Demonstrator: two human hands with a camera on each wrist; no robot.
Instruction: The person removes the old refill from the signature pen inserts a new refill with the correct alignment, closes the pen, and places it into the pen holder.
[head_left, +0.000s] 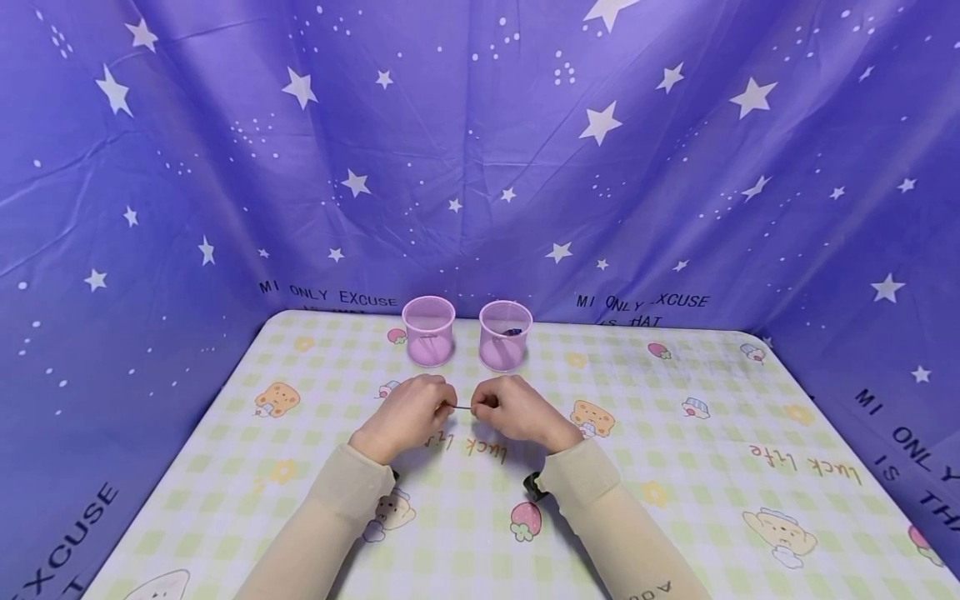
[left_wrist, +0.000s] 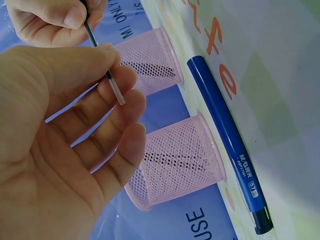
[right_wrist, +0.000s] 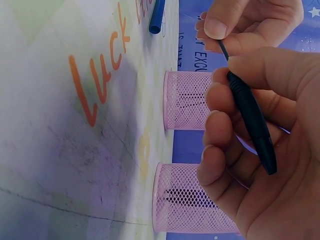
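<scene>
Pen refill (left_wrist: 92, 34) held above the table (head_left: 675, 542)
Your left hand (head_left: 412, 414) pinches it near its pale end; your right hand (head_left: 525, 410) grips the dark pen section (right_wrist: 252, 122). The blue barrel (left_wrist: 220, 122) lies on the table near two pink mesh cups (head_left: 429, 354).

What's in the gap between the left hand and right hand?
A thin pen refill spans it, from the left hand to the right hand. The head view shows a short dark line; both wrist views show it closer.
</scene>
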